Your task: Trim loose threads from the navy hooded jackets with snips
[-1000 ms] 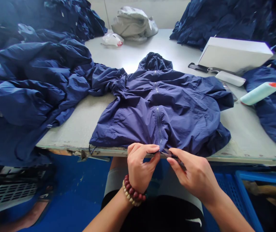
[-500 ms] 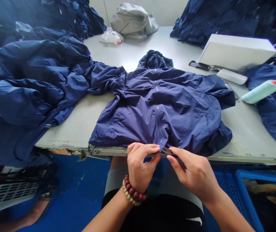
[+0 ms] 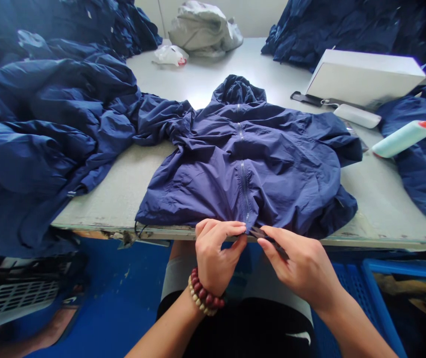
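Observation:
A navy hooded jacket (image 3: 205, 169) lies front up, zipped, its hood toward the back of the table and its hem at the front edge. My left hand (image 3: 218, 256) pinches the hem beside the bottom of the zipper (image 3: 245, 191); beaded bracelets circle that wrist. In my right hand (image 3: 302, 263) are dark thread snips (image 3: 262, 233), held between thumb and fingers. Their blade tips point left at the hem, close to my left fingertips. My palm hides most of the handle, and whether the blades touch a thread is too small to tell.
More navy garments (image 3: 56, 124) are heaped on the left, with a pile (image 3: 339, 30) at the back right. A white box (image 3: 365, 77), a white power bank (image 3: 357, 115) and a pale green roll (image 3: 404, 139) lie right of the jacket. A blue crate (image 3: 380, 308) stands below the table (image 3: 112, 204).
Both hands keep almost the same place and grip at the hem. The snips' blades look slightly shifted. The whole view has tilted a little, moving the background up.

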Tool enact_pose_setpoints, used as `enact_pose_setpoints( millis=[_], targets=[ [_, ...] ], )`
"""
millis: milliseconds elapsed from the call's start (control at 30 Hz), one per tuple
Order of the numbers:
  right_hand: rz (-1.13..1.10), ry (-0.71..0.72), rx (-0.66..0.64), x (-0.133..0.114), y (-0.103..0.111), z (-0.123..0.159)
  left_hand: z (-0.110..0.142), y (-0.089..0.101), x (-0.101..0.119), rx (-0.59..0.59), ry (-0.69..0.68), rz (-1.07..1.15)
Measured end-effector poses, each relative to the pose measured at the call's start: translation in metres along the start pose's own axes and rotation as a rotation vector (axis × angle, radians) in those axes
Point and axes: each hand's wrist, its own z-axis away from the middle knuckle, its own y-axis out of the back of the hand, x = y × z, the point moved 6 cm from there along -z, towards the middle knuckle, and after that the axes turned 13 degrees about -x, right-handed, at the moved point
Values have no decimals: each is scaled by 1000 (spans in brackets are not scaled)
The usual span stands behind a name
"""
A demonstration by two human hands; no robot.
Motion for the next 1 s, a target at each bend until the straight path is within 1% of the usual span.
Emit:
enact_pose_setpoints(
  millis=[300, 533, 800, 900, 1000],
  targets=[
    [25, 18, -7, -2, 1, -1, -1, -1, 1, 0, -16, -12],
    [111, 42, -7, -7, 4, -3, 0, -1, 1, -8, -20, -15],
    [122, 53, 11, -8, 5, -5, -1, -2, 0, -7, -15, -8],
    [60, 111, 15, -12, 6, -2, -2, -2, 1, 1, -19, -9],
    [-84, 167, 13, -16, 8, 6, -2, -2, 1, 3, -15, -7]
  ],
)
